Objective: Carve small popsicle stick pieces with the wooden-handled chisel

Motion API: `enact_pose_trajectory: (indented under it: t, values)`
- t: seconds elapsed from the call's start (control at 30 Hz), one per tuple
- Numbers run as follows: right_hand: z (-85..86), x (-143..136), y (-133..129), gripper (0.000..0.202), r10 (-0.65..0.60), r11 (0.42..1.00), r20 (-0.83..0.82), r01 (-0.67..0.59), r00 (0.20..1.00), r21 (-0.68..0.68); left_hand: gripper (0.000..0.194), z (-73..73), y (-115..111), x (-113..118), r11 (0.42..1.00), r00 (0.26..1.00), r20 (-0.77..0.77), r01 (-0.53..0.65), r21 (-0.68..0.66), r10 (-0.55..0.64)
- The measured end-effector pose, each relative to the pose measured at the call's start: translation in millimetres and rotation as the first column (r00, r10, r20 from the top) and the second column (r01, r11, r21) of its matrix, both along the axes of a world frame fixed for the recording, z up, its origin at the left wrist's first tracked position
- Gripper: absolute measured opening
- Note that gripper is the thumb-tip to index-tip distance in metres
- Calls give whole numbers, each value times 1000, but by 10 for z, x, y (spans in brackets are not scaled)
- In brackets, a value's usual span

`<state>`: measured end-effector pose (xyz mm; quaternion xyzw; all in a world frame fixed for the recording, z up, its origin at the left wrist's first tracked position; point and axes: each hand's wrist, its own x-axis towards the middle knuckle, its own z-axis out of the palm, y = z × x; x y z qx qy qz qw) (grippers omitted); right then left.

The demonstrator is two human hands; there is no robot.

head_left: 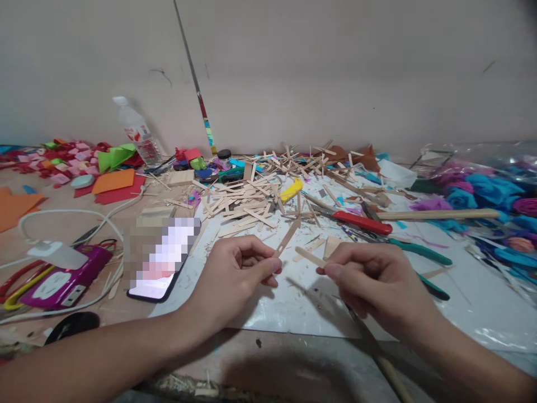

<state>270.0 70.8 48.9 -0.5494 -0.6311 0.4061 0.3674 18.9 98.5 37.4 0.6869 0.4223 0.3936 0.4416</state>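
Observation:
My left hand (243, 271) pinches a wooden craft stick (288, 235) between thumb and fingers; its far end comes to a point and a small slot shows near my fingertips. In my right hand (373, 280) is another craft stick (309, 256), its rounded end pointing left toward the first stick. The two sticks are close but apart, held above a white sheet (268, 313). Behind them lies a heap of loose craft sticks (243, 198). Beyond my right hand rest pliers with green handles (423, 254) and a tool with a red handle (363, 221).
A phone (168, 263) leans on a wooden block at left, near a purple power strip (69, 277) with a white charger and cables. A plastic bottle (136, 131) stands by the wall. Blue crepe paper flowers (482, 190) lie at right. A thin rod (191, 67) leans on the wall.

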Motion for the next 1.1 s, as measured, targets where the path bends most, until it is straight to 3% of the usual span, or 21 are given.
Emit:
enact_pose_trajectory:
  t: [0.13, 0.27, 0.33, 0.5, 0.63, 0.73, 0.8, 0.9, 1.1]
  values:
    - [78, 95, 110, 57, 5, 996, 23, -7, 1000, 88, 32, 26, -15, -14, 998, 1000, -4, 20, -55, -20]
    - [174, 134, 244, 41, 21, 975, 202, -65, 979, 212, 37, 41, -39, -12, 996, 996, -50, 78, -47, -80]
    - [237, 188, 242, 26, -47, 959, 307, -43, 950, 280, 34, 59, -68, -19, 993, 989, -91, 109, -37, -112]
    - [370, 394, 73, 23, -196, 915, 471, -12, 860, 403, 22, 102, -143, -41, 973, 951, -229, 225, 44, -209]
    - [265, 569, -85, 18, -232, 877, 590, -96, 773, 471, 21, 20, -266, -43, 872, 824, -434, 466, 149, -366]
    - [156, 656, -350, 27, -209, 838, 587, -166, 782, 520, 26, -77, -393, -51, 791, 735, -571, 568, 226, -365]
    - [96, 680, -594, 33, -92, 829, 587, -265, 804, 492, 30, -109, -453, -53, 746, 688, -640, 613, 260, -342]
    - [-22, 687, -919, 46, 148, 804, 645, -471, 750, 363, 31, -107, -482, -30, 691, 633, -708, 664, 287, -314]
    - [-266, 741, -1053, 63, 152, 790, 703, -513, 695, 336, 29, -158, -447, 13, 656, 616, -742, 679, 331, -264]
